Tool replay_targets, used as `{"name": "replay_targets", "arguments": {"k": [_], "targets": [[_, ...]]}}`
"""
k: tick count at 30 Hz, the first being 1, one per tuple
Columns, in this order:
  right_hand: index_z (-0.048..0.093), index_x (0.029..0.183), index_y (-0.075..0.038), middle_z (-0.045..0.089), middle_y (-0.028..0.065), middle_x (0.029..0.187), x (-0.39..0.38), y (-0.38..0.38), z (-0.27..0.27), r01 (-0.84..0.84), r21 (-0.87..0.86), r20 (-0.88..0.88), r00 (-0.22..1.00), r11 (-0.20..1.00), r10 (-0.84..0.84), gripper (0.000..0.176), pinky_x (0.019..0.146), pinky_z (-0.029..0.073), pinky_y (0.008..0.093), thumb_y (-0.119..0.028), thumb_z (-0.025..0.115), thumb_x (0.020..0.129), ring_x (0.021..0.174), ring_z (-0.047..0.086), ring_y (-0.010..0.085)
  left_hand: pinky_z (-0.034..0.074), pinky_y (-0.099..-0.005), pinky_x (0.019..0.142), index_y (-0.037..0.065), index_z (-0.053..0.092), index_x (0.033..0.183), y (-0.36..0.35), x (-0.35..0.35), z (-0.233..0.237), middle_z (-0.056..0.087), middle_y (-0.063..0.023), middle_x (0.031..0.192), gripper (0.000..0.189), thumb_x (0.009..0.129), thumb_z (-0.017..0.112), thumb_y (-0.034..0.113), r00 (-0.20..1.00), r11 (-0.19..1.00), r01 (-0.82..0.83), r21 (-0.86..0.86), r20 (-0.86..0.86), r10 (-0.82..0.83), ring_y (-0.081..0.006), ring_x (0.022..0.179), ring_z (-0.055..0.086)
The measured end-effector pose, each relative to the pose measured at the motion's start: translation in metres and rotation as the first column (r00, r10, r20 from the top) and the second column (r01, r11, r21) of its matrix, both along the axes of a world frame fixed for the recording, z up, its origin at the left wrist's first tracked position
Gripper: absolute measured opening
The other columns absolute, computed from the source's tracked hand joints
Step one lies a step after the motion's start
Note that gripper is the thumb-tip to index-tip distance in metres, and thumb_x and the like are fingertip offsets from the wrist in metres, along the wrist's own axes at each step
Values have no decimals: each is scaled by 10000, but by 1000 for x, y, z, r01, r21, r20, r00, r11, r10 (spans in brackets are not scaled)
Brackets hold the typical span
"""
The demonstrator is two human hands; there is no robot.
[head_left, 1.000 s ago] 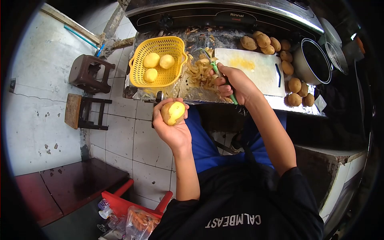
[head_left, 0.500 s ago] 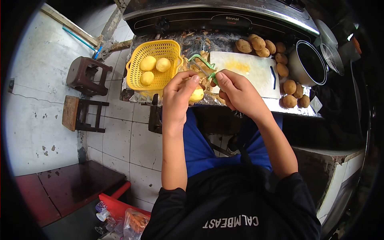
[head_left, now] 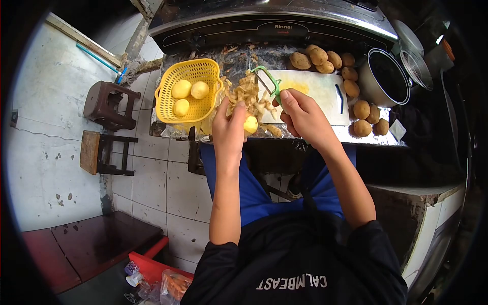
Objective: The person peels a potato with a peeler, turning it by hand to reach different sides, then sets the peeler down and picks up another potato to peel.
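My left hand (head_left: 229, 129) is closed around a partly peeled potato (head_left: 250, 124), whose yellow flesh shows at the hand's right side. In my right hand (head_left: 301, 113) is a green peeler (head_left: 274, 91), gripped by its handle with the blade end pointing up and left, apart from the potato. Brown peelings (head_left: 247, 94) lie heaped on the counter just beyond my hands. Left of them stands a yellow basket (head_left: 217, 101) holding three peeled potatoes (head_left: 200, 90). Behind my right hand lies a white cutting board (head_left: 325, 101) with a yellow stain.
Several unpeeled potatoes (head_left: 361, 109) lie behind and right of the board, near a metal pot (head_left: 364, 84). A dark knife (head_left: 339, 99) rests on the board. The stove (head_left: 229, 35) is at the back. Two stools (head_left: 108, 104) stand on the floor at left.
My right hand has drawn the peeler away from the potato and up. My left hand has turned slightly, still around the potato. The view has shifted a little.
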State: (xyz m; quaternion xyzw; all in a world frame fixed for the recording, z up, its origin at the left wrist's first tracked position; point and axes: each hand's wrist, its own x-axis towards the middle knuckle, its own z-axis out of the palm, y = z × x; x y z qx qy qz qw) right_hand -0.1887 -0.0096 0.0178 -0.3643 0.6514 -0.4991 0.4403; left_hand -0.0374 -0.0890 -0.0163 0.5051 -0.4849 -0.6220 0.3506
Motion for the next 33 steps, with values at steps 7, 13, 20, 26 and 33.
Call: {"name": "replay_targets", "arguments": {"k": [7,13,20,26,33], "targets": [[560,1018,-12,597,179,653,29,40,9,-129,-154,-555,831,980,22,195,526,467,434,-178,615,932,627,625,374,471,-291,603,-44,590,1092,20,9,10,659,-117,827,439,978,375,323,916,991,-43,-123,-402,-10,-199,718,639],[585,1065,-51,620,113,711,54,56,8,-121,-436,-653,725,892,-221,236,504,487,379,-179,674,887,592,628,294,525,-313,781,-51,577,1070,39,10,26,639,-141,950,421,986,364,302,730,990,-135,-46,-680,69,-195,909,642],[603,1058,-61,589,78,670,64,63,16,-128,-451,-642,734,883,-221,246,474,476,354,-185,695,867,546,606,248,500,-365,848,-41,558,1012,49,14,41,617,-174,989,426,971,326,315,725,976,-183,-119,-687,52,-251,869,621],[601,1054,-59,574,78,650,64,64,25,-111,-469,-588,779,876,-216,247,464,468,353,-200,691,872,537,600,240,487,-358,746,1,550,1021,53,12,46,593,-159,925,407,949,305,318,744,933,-295,-207,-663,88,-251,864,585],[602,1044,-58,629,104,715,59,55,32,-88,-487,-568,788,869,-238,223,484,483,372,-208,666,893,595,635,270,485,-354,843,-24,572,949,59,12,51,618,-167,965,408,944,326,302,758,866,-328,-376,-652,4,-245,885,602]]}}
